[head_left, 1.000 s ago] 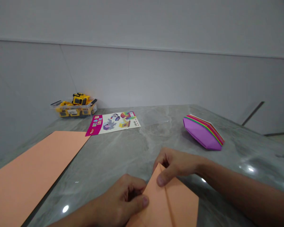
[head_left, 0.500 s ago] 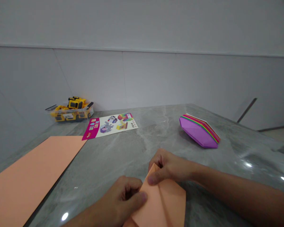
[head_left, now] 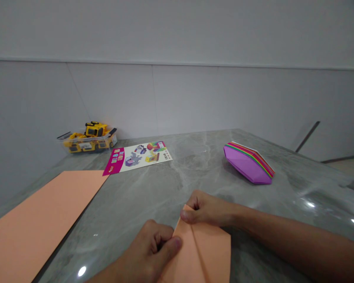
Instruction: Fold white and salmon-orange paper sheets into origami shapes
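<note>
A piece of folded orange paper point(head_left: 208, 247) is between my hands at the bottom centre, with creases running down from its pointed top. My left hand point(head_left: 152, 251) pinches its left edge, thumb on top and fingers curled beneath. Close to the pointed tip, my right hand point(head_left: 205, 210) grips the paper between thumb and bent fingers. The lower end of the paper runs out of the frame, and the undersides of both hands' fingers are hidden.
Flat orange sheets point(head_left: 47, 224) lie at the left. Behind them are a picture booklet point(head_left: 141, 155) and a clear plastic box point(head_left: 87, 143) of yellow toy vehicles. A purple folded-paper piece with rainbow stripes point(head_left: 247, 163) sits at right on the grey marbled table point(head_left: 177, 181).
My right hand has shifted slightly left and its thumb now lies nearer the paper's tip. The tip has moved a little left too. My left hand has barely moved.
</note>
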The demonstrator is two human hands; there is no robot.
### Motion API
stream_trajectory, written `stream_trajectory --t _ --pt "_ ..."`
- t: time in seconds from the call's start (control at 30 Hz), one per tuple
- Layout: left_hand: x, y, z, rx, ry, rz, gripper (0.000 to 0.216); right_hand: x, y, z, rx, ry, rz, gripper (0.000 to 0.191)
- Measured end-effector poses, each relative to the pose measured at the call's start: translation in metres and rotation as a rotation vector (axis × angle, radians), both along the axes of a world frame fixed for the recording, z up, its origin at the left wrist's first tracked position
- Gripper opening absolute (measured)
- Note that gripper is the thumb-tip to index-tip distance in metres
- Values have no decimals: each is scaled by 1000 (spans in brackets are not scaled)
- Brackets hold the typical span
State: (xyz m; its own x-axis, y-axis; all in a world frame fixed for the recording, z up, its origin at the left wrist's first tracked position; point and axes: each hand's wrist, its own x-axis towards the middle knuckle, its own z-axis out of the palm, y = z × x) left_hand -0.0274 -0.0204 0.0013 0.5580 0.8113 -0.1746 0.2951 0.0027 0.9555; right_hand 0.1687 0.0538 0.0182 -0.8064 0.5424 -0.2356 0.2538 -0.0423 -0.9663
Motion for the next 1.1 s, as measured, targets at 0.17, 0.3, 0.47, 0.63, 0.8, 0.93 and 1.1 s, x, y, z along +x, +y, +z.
stream_trajectory --t 0.17,0.3,0.47,0.63,0.8,0.93,1.1 --pt "1 1 -3 88 6 97 51 3 -2 4 -156 -14 15 33" --pt "0 2 -4 126 7 131 52 0 -4 1 -147 31 -35 30" --pt "-3 5 -6 162 -26 365 50 1 14 -9 -247 191 -246 35" --pt "-2 11 -2 155 -25 652 47 -7 10 -12 -482 413 -333 45" --pt "0 12 0 151 -23 646 46 -23 -15 -13 -288 443 -410 46" --pt "-3 16 -5 21 -187 558 42 -24 -16 -13 -268 430 -418 43" --pt "-3 20 -9 -94 -342 499 41 -21 -16 -13 -264 441 -423 48"
